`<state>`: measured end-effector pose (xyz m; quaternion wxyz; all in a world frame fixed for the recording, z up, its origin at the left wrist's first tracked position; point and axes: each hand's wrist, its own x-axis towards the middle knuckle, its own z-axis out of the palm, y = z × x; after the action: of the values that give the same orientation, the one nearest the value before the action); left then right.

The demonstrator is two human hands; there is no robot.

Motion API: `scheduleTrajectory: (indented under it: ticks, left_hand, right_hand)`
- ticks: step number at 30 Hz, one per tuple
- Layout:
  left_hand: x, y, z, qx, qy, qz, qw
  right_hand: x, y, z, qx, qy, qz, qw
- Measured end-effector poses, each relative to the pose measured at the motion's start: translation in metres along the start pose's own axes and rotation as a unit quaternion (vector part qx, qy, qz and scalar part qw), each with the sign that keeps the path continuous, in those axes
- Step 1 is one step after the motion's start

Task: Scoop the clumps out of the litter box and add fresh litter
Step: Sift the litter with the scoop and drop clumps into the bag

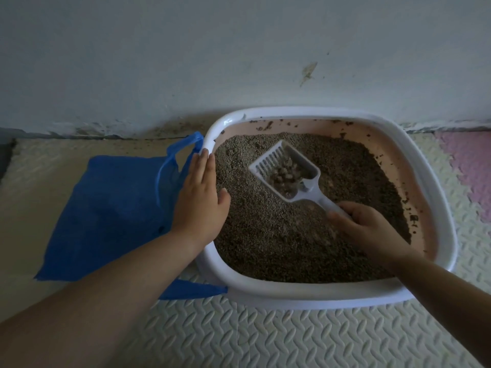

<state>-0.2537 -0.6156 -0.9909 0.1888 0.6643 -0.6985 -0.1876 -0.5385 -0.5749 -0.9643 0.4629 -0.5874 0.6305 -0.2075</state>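
A white-rimmed litter box (430, 166) with pink inner walls stands on the floor against the wall, filled with brown-grey litter (279, 240). My right hand (369, 229) grips the handle of a white slotted scoop (268, 160), which is held above the litter with several clumps (285, 176) in its bowl. My left hand (199, 200) rests flat on the box's left rim, fingers straight. A blue plastic bag (111, 208) lies on the floor just left of the box, partly under my left arm.
The floor is a cream textured foam mat (265, 338) with a pink tile (467, 166) at the right. A pale stained wall (239, 62) runs right behind the box. Litter crumbs stick to the box's inner walls and lie along the wall's foot.
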Motion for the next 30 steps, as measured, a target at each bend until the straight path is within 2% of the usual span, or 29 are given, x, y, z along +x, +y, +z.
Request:
scheduleTrajectory:
  ticks: [6, 13, 16, 19, 24, 30]
  left_hand:
    - [-0.002, -0.001, -0.002, -0.022, -0.011, -0.001, 1.0]
    - [-0.018, -0.006, -0.044, -0.119, -0.041, 0.032, 0.992]
    - [-0.028, -0.023, -0.07, -0.063, 0.006, 0.049, 0.997]
    - [-0.037, -0.046, -0.087, -0.003, 0.057, 0.006, 0.998]
    - [-0.044, -0.061, -0.094, 0.047, 0.009, -0.101, 0.994]
    - [-0.047, -0.057, -0.089, 0.153, -0.055, -0.099, 0.982]
  right_hand:
    - [-0.003, 0.0, 0.006, 0.013, 0.021, -0.009, 1.0]
    - [-0.015, -0.012, 0.009, 0.034, 0.007, -0.026, 0.999]
    - [-0.018, -0.026, 0.01, 0.032, -0.007, -0.044, 0.998]
    - [-0.019, -0.04, 0.011, 0.017, -0.026, -0.057, 0.998]
    - [-0.021, -0.061, 0.02, 0.025, -0.05, -0.086, 0.995]
    - [-0.02, -0.068, 0.033, 0.027, -0.062, -0.097, 0.993]
